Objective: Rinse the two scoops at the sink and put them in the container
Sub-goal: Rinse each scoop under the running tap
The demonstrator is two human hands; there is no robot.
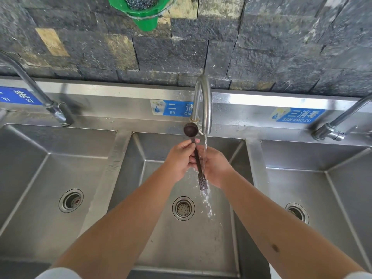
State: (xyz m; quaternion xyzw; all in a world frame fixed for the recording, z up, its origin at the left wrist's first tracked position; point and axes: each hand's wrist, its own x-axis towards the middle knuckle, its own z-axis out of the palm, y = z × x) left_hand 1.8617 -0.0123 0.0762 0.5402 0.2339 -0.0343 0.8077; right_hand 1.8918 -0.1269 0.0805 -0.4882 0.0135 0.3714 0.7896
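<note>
From the bottom of the frame my two forearms run up to meet over the middle basin (161, 248), above its drain (183, 208). My left hand (178, 160) has its fingers (188, 144) pinched narrow on the upper shaft of a dark scoop (198, 160), thumb on top. My right hand (216, 168) sits just beside the handle under the running water (205, 150); whether its fingers are closed on the handle or only rubbing it I cannot tell, as they are hidden behind it.

The risk I see is a slip: the handle is wet and the grip is a light pinch high up, so the flow or a rub from the right hand could twist the scoop loose into the basin. Splash is the other worry, since the stream breaks off the perforated handle end at lower centre.

The scoop stands nearly upright at centre frame, its bowl above my left fingers, its handle end below both hands. The bowl sits left of the faucet (204, 101) spout, clear of the stream. I see only one scoop and no container.
</note>
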